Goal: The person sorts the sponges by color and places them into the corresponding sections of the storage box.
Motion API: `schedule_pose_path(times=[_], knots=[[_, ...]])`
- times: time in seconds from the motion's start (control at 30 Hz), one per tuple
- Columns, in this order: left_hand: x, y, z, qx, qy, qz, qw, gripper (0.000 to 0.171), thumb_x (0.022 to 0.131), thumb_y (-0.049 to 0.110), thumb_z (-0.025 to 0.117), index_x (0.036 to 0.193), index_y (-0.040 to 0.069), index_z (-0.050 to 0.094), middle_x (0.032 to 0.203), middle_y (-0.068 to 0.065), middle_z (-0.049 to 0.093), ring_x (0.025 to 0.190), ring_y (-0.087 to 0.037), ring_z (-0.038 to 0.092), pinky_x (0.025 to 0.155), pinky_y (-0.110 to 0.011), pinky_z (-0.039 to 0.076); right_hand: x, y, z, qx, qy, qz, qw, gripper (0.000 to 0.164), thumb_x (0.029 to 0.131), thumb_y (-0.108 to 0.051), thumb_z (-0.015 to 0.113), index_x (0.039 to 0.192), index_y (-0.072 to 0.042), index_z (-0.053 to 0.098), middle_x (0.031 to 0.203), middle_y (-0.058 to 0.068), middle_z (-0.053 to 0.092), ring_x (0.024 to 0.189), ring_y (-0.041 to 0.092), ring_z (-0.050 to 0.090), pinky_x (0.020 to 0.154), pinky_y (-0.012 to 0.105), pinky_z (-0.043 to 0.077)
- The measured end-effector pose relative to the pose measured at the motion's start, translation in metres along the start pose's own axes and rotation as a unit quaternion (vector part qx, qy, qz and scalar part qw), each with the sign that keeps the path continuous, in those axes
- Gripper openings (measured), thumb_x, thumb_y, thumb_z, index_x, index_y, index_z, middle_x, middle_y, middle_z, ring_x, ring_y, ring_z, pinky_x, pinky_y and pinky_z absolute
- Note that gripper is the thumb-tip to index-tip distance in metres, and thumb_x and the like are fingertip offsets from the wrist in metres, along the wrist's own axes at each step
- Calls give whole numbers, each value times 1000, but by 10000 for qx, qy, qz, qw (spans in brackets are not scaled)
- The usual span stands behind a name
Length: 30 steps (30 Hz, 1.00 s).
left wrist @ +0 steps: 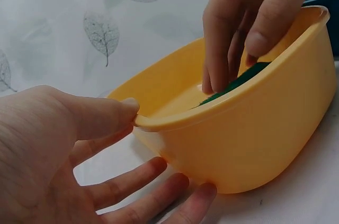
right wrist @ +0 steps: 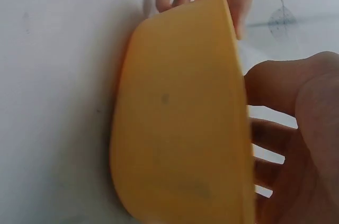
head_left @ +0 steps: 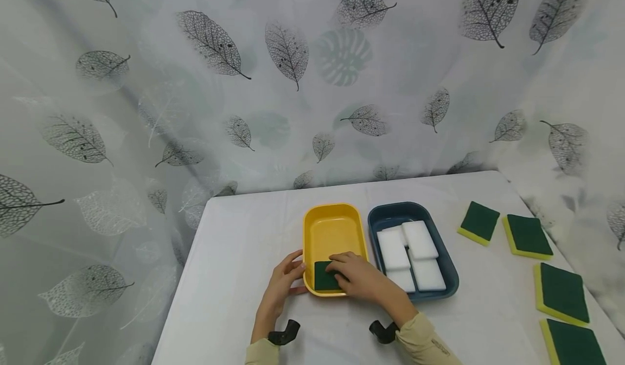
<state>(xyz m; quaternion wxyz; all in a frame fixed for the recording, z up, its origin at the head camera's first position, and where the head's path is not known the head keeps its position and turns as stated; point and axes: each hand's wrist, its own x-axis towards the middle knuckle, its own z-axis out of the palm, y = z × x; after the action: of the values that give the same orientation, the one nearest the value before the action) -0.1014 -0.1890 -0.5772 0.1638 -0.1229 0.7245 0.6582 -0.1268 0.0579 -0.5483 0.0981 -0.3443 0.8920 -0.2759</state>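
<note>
The green sponge point(head_left: 322, 281) shows a dark, flat, straight-edged face; the yellow tub point(head_left: 337, 236) around it is smooth, with rounded corners. The left grip point(head_left: 280, 278) holds the tub, thumb at the rim, fingers spread against the outer wall. The right grip point(head_left: 359, 277) slants down over the opposite rim, fingers bent inside; whether it pinches the sponge I cannot tell. The sponge lies in the tub, right at the right grip's fingertips, across the tub wall from the left grip.
</note>
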Motion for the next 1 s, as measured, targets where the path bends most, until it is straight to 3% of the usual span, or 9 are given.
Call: schedule_pose_path(times=[0.33,0.6,0.77,1.0], knots=[[0,1,0,-11,-14,30,10000,59,103,39,66,156,20,48,151,-20,55,113,-22,68,86,-41,66,-16,-4,-12,186,313,-97,9993,26,103,-11,60,127,-12,70,144,14,63,132,31,61,110,51,52],[-3,0,2,-13,-23,20,10000,60,103,38,65,156,18,47,151,-21,55,113,-22,69,87,-41,65,-37,-8,-23,736,358,398,9959,28,106,-15,59,132,-13,68,151,11,59,140,33,56,115,55,48],[-3,-1,3,-31,-37,49,10000,59,103,38,65,156,19,47,150,-20,55,113,-21,68,87,-41,65,-58,-1,-32,1290,731,885,9850,31,106,-16,60,136,-20,66,154,4,57,145,32,52,117,57,45],[-2,-2,1,-69,-5,49,10000,59,103,38,65,156,19,47,150,-20,55,112,-21,68,87,-40,65,-81,14,-43,1915,1568,957,9641,32,107,-27,60,138,-30,64,149,-3,62,137,25,60,110,53,52]])
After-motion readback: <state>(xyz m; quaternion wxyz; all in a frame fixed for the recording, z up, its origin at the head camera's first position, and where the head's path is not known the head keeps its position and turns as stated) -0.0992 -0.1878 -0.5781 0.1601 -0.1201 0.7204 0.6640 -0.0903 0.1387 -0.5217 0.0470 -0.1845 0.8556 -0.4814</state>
